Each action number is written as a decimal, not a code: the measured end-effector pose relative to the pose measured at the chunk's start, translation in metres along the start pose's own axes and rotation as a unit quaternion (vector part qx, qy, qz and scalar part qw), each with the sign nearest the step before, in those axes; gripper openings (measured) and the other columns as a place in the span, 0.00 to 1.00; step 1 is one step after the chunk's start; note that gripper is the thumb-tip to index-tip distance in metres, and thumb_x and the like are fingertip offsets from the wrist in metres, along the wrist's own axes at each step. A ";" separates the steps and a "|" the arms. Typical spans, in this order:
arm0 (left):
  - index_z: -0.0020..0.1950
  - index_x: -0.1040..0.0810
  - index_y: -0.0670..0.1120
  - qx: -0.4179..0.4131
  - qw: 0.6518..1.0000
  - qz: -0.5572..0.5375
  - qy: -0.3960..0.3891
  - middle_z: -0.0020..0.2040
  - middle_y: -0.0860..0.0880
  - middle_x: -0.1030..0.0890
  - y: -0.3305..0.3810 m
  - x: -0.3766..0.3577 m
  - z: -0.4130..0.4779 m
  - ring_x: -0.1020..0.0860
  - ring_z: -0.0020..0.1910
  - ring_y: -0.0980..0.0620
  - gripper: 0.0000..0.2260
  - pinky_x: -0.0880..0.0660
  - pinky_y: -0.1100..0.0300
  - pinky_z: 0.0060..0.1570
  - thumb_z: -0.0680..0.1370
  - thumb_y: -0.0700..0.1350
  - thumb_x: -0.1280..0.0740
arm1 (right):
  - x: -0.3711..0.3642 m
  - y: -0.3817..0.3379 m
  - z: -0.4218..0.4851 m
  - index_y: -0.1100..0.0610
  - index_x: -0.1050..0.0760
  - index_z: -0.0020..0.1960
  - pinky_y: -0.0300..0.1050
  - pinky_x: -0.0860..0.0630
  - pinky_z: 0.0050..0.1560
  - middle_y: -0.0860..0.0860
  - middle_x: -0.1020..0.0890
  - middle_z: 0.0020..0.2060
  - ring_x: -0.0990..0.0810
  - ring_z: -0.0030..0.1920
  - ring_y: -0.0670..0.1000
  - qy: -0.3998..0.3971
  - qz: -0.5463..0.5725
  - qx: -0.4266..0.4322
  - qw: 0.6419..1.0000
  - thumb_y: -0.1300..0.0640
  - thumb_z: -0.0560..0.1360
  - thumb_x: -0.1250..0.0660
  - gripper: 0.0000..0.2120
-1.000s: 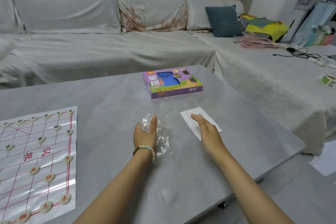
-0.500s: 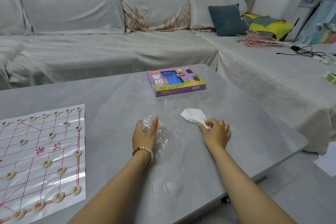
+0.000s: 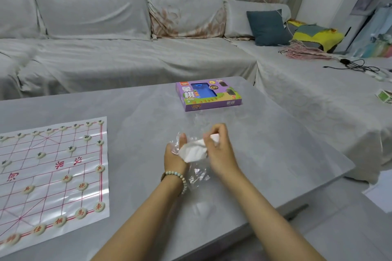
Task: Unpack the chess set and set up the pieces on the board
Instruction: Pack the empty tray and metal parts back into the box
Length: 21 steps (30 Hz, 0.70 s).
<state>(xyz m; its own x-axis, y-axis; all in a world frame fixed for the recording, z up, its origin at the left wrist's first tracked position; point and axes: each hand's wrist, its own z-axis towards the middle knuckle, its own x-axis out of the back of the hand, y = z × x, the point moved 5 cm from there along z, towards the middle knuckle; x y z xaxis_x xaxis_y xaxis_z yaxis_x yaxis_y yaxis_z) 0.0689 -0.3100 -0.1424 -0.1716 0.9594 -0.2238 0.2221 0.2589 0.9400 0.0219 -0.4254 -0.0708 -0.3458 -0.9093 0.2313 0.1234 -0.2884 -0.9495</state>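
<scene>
Fingers [image 3: 219, 131] of my right hand [image 3: 220, 154] pinch the crumpled white paper [image 3: 192, 151]; my left hand [image 3: 175, 159] grips the clear bag [image 3: 197, 172], both nearer me than the purple box [image 3: 209, 96].

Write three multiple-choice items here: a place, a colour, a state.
1. Where is the purple box? A) on the table, at its far side; B) on the sofa; C) on the floor.
2. What colour are the grid lines of the board? A) blue; B) red; C) black.
3. What is the right hand doing? A) lying flat; B) holding a chess piece; C) pinching the white paper.
1 A: it lies on the grey tabletop. 2 B: red lines cross the white sheet. 3 C: its fingers curl on the paper, beside the left hand holding the clear plastic bag.
</scene>
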 end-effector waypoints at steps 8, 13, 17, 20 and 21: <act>0.62 0.31 0.47 -0.014 0.998 -0.068 -0.011 0.56 0.42 0.21 0.076 0.072 -0.059 0.20 0.52 0.45 0.50 0.21 0.51 0.47 0.50 0.77 0.33 | -0.093 -0.065 -0.070 0.31 0.33 0.50 0.54 0.33 0.68 0.36 0.30 0.53 0.31 0.64 0.48 -0.120 0.057 0.041 0.990 0.21 0.65 0.52 0.22; 0.47 0.26 0.49 -0.131 0.990 -0.048 0.011 0.40 0.52 0.21 0.137 0.154 -0.087 0.22 0.44 0.53 0.18 0.25 0.63 0.44 0.71 0.62 0.34 | -0.164 -0.129 -0.124 0.32 0.39 0.63 0.28 0.48 0.69 0.30 0.47 0.69 0.52 0.74 0.38 -0.125 0.071 0.164 0.976 0.23 0.68 0.56 0.28; 0.44 0.24 0.55 -0.172 0.983 0.025 0.066 0.43 0.54 0.19 0.171 0.230 -0.113 0.21 0.46 0.57 0.15 0.25 0.62 0.47 0.78 0.61 0.46 | -0.230 -0.177 -0.144 0.34 0.34 0.61 0.35 0.41 0.70 0.33 0.39 0.68 0.42 0.72 0.38 -0.158 0.117 0.155 0.968 0.23 0.68 0.56 0.29; 0.49 0.25 0.53 -0.146 0.986 -0.019 0.083 0.46 0.55 0.22 0.187 0.289 -0.126 0.23 0.46 0.55 0.22 0.27 0.59 0.46 0.75 0.66 0.50 | -0.283 -0.206 -0.163 0.43 0.27 0.52 0.52 0.27 0.60 0.43 0.23 0.52 0.24 0.56 0.44 -0.187 0.143 0.167 0.958 0.25 0.70 0.54 0.29; 0.55 0.28 0.54 -0.130 0.987 -0.054 0.075 0.50 0.56 0.25 0.191 0.308 -0.128 0.25 0.47 0.56 0.24 0.29 0.60 0.44 0.73 0.69 0.50 | -0.303 -0.213 -0.171 0.44 0.27 0.49 0.55 0.26 0.57 0.46 0.22 0.49 0.22 0.53 0.47 -0.211 0.145 0.159 0.954 0.25 0.70 0.54 0.28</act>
<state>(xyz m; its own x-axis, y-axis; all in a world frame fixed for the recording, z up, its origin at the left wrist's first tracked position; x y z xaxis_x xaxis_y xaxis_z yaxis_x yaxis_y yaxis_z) -0.0641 0.0203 0.0008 -0.3245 0.8955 -0.3044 -0.0559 0.3031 0.9513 -0.0590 -0.0373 0.0250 0.1421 -0.9851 0.0970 0.4565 -0.0217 -0.8895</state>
